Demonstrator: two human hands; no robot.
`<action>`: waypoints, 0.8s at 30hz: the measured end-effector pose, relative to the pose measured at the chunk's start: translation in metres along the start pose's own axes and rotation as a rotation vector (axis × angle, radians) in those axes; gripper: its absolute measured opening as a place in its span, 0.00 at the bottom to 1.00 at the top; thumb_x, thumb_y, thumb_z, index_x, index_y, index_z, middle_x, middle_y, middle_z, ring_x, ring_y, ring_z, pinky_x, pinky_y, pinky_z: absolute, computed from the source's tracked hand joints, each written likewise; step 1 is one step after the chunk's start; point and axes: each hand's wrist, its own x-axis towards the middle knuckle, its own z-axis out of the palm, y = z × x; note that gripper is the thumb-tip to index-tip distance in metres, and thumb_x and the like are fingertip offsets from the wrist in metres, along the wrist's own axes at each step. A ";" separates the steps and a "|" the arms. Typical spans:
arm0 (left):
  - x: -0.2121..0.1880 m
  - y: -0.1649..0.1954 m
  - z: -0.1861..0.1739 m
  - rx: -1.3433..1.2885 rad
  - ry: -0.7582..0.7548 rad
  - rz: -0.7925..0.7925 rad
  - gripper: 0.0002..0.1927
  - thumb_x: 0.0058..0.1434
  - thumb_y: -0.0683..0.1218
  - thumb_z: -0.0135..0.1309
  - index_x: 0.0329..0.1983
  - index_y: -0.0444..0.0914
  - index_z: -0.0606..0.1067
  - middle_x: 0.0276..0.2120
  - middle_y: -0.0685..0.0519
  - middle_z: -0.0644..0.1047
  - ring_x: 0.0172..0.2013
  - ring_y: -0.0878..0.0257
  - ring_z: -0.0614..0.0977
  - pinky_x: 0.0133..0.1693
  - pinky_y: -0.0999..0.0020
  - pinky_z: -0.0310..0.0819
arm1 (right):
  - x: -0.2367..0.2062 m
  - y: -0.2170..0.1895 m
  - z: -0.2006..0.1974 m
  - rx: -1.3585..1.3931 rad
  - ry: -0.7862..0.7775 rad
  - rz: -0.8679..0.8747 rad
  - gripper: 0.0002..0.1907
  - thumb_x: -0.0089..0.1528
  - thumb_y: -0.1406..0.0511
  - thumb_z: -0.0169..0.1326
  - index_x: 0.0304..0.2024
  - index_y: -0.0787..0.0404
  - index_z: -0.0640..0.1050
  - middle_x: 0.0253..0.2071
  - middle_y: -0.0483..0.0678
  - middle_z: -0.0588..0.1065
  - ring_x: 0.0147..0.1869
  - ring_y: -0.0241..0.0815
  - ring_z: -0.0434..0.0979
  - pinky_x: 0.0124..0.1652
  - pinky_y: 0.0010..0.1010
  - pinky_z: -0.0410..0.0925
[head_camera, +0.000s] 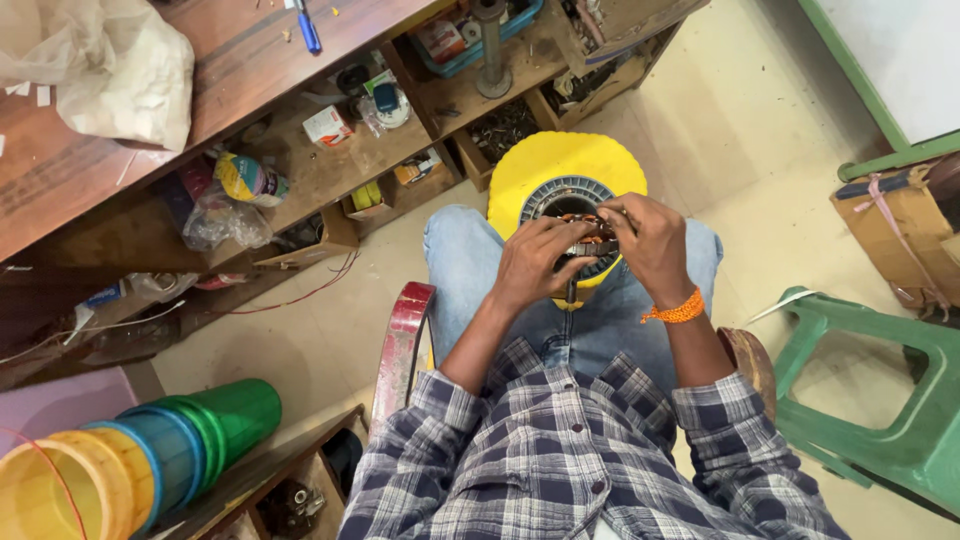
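Head view, looking down: we record a seated person in a plaid shirt and blue jeans working over the lap. We take the yellow round disc (530, 165), resting at the knees, as our landmark. Against its near face sits a grey ring-shaped motor stator (560, 193) with copper-coloured windings (585, 222) showing at its near edge. The left hand (535, 262) is curled around the stator's near rim, fingers pinching at the windings. The right hand (655, 240), with an orange thread band (677, 309) at the wrist, grips the same rim from the other side, fingers bent onto the coil. Both hands touch each other just above the lap.

Beyond the disc we note a wooden shelf unit (330, 170) crowded with small boxes and bags, and a blue pen (308, 30) on its top. Right of the disc stands a green plastic stool (880, 400). Well to the disc's near left lie stacked coloured plastic cylinders (150, 450).
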 end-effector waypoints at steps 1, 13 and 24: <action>0.004 0.004 0.001 -0.054 -0.007 -0.125 0.25 0.57 0.50 0.67 0.56 0.39 0.77 0.46 0.54 0.83 0.47 0.54 0.82 0.48 0.60 0.74 | 0.002 0.003 0.003 -0.008 0.012 0.002 0.04 0.64 0.70 0.63 0.38 0.66 0.81 0.35 0.54 0.80 0.36 0.49 0.81 0.35 0.36 0.71; 0.029 -0.062 0.010 -0.609 -0.313 -0.384 0.10 0.60 0.43 0.63 0.45 0.38 0.83 0.41 0.51 0.85 0.42 0.59 0.85 0.46 0.64 0.79 | -0.011 -0.021 0.007 0.020 0.012 0.056 0.09 0.60 0.66 0.68 0.34 0.64 0.80 0.28 0.52 0.76 0.27 0.44 0.74 0.29 0.36 0.66; 0.054 -0.057 -0.031 -0.401 -0.510 0.020 0.05 0.60 0.42 0.61 0.39 0.41 0.83 0.41 0.53 0.84 0.44 0.54 0.84 0.47 0.61 0.76 | -0.064 -0.051 0.026 0.075 0.062 0.251 0.05 0.66 0.68 0.57 0.41 0.65 0.80 0.32 0.56 0.78 0.30 0.49 0.80 0.31 0.35 0.68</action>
